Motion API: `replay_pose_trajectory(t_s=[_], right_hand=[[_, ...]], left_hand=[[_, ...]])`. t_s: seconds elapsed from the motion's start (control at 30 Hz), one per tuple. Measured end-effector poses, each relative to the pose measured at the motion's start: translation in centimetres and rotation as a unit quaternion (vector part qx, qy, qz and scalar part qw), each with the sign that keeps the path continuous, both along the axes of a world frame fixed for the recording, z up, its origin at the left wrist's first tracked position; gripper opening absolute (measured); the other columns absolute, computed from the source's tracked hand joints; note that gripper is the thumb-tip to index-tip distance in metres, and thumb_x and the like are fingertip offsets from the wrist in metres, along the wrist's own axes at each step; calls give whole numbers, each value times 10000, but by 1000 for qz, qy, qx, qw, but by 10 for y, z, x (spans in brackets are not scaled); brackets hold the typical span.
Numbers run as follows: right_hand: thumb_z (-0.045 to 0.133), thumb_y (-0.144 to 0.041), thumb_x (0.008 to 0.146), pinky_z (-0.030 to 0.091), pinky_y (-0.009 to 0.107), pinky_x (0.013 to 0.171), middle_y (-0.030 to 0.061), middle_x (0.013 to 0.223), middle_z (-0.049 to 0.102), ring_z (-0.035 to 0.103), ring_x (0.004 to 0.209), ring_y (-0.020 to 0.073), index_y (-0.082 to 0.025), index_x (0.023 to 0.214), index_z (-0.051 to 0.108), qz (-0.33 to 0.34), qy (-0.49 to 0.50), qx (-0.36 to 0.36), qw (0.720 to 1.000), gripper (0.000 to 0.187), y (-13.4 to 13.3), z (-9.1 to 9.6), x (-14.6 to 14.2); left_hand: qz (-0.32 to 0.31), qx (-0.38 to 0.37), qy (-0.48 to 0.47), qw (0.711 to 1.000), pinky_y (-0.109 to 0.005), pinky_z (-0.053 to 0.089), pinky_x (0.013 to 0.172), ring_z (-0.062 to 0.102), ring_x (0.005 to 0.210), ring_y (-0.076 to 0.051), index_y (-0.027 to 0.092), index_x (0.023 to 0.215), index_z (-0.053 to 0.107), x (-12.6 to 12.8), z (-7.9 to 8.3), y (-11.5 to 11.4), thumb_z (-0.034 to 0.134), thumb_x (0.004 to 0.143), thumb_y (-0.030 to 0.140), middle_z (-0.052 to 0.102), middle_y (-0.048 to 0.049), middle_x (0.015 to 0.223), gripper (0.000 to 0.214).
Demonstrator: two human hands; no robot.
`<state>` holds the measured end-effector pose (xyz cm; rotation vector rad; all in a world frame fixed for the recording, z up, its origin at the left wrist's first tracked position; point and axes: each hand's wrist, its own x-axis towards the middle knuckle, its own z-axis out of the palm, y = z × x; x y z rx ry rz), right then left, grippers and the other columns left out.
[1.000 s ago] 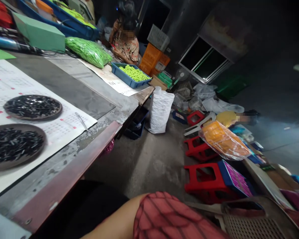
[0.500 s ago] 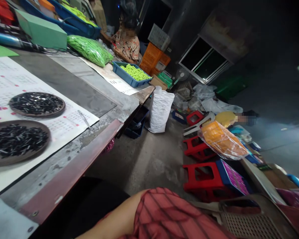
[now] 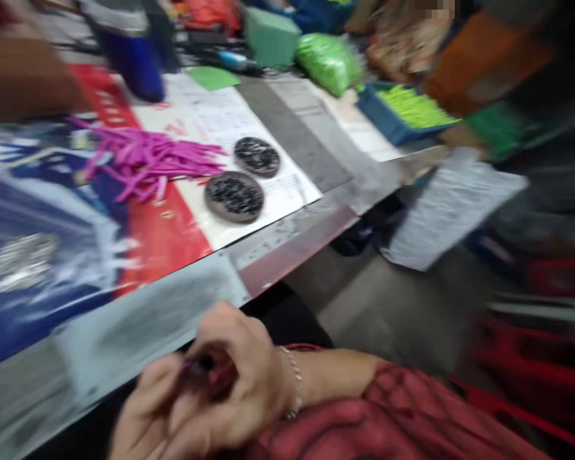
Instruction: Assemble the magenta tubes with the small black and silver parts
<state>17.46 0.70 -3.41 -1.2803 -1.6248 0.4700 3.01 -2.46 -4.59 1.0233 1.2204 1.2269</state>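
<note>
Pink stick (image 3: 195, 366) pinched by left hand (image 3: 144, 418) and right hand (image 3: 249, 377), fingers closed, at table (image 3: 148, 319) near edge. Both hands newly in view; work likely resumed.

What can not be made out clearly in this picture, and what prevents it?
Head view:
Small piece between left hand and right hand: covered by fingers, blurred.
Dark bits in two round trays: motion blur.
Blue container: cut off by top edge.
Silvery heap: blurred.
</note>
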Motion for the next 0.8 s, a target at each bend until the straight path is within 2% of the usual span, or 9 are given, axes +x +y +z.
replay_pose_trajectory(t_s=[0.03, 0.07, 0.13, 0.17, 0.23, 0.33, 0.5, 0.63, 0.8], right_hand=[[844, -366, 809, 531, 254, 622, 14, 920, 619, 599, 743, 142, -232, 1164, 557, -21, 49, 30, 998, 477, -1, 1, -5], [858, -348, 789, 490, 248, 545, 3, 925, 595, 539, 654, 121, -248, 1249, 515, -69, 107, 54, 990, 582, -3, 3, -5], [842, -299, 792, 400, 234, 440, 3, 997, 538, 442, 574, 93, -295, 1292, 463, -164, 202, 16, 965, 627, -4, 6, 0], [838, -291, 790, 415, 247, 466, 19, 1053, 532, 457, 600, 100, -297, 1296, 457, -189, 220, -19, 957, 634, -4, 7, 4], [857, -321, 762, 452, 262, 491, 28, 1022, 547, 501, 642, 125, -275, 1269, 493, -122, 212, -71, 967, 626, -5, 7, 7], [874, -371, 737, 486, 277, 525, 28, 938, 566, 543, 694, 158, -244, 1179, 566, -34, 183, -108, 977, 554, -3, 9, 2], [818, -444, 796, 482, 279, 550, 28, 866, 569, 546, 715, 170, -216, 1033, 619, -3, 150, -115, 982, 385, 3, 12, -3], [696, -478, 910, 445, 278, 555, 19, 820, 546, 501, 668, 154, -202, 954, 608, 20, 142, -109, 984, 293, -3, 13, -1], [488, -447, 1043, 387, 270, 576, 2, 751, 472, 468, 665, 146, -200, 815, 524, 80, 135, -75, 985, 338, -11, 12, -9]], left_hand=[[4, 20, 4, 1000, -249, 585, 707, 685, 861, -175, 198, 996, 737, -3, 3, -1, 805, 831, 231, 711, -33, 1034, 181], [-2, 38, -2, 999, -223, 572, 684, 673, 823, -156, 210, 965, 743, -3, 6, -1, 799, 826, 192, 704, -25, 1010, 152], [-33, 64, -36, 997, -204, 545, 636, 631, 738, -118, 224, 966, 726, 2, 12, 0, 706, 897, 150, 664, -19, 978, 103], [-49, 59, -41, 996, -198, 537, 638, 620, 739, -114, 225, 962, 717, 5, 15, 1, 667, 927, 141, 639, -14, 940, 103], [-72, 49, -61, 994, -190, 517, 624, 593, 725, -109, 222, 958, 699, 10, 20, 2, 633, 951, 142, 589, -7, 887, 103], [-59, 31, -76, 995, -188, 501, 639, 572, 737, -108, 217, 961, 692, 10, 24, 1, 635, 952, 137, 575, -12, 901, 100], [-34, 9, -79, 996, -219, 535, 679, 606, 758, -131, 220, 969, 719, 6, 21, 2, 660, 950, 198, 609, -24, 901, 66], [-6, 7, -58, 998, -228, 548, 703, 629, 794, -142, 210, 968, 716, 5, 20, 5, 668, 948, 202, 638, -41, 941, 52], [-33, 52, -34, 998, -228, 559, 794, 639, 854, -145, 220, 991, 712, 6, 21, 5, 643, 956, 159, 629, -26, 913, 99]])
